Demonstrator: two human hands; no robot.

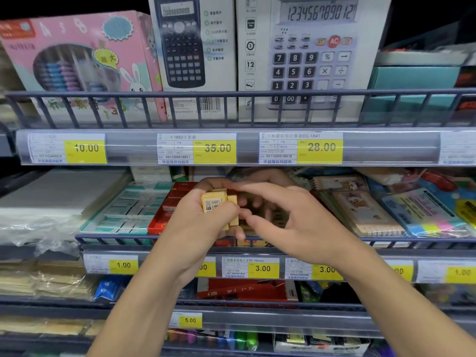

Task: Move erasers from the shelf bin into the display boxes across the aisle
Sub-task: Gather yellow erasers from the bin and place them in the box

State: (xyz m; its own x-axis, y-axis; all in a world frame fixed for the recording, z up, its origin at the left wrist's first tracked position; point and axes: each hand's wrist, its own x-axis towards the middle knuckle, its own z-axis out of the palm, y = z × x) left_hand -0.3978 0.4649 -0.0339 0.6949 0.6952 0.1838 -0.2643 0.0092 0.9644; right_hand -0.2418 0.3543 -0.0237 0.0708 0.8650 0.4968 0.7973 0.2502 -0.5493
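The step in hand looks like gathering, the first half of the task; the left hand (206,222) is clamped round a small stack of pale yellow, plastic-wrapped rectangular erasers (217,206), one showing a white barcode label, held just above the front rail of the grey wire shelf (116,239); the right hand (288,215) is just beside it, fingers loosely curled and spread with the forefinger reaching across toward the top of the stack, and it seems to hold nothing, though its fingertips are blurred and I cannot tell whether they pinch another eraser.

The shelf bin itself sits behind and below both hands; only a brownish blur of it shows between the fingers, so how many erasers remain there cannot be judged. Left of the left hand lies a red cardboard box (164,215), and farther left a teal-edged tray of white-and-green wrapped packets (128,207); right of the right hand lie spiral notebooks with cartoon covers (365,215).

The next move, as I judge it, calls either for the right hand to add more pieces to the stack or steady it, then for a turn away from this shelf with the stack kept squeezed so that no loose piece slips out; the display boxes across the aisle are not in view at all, so their place and fill are unknown. The lower edge of the stack is hidden by the left palm.
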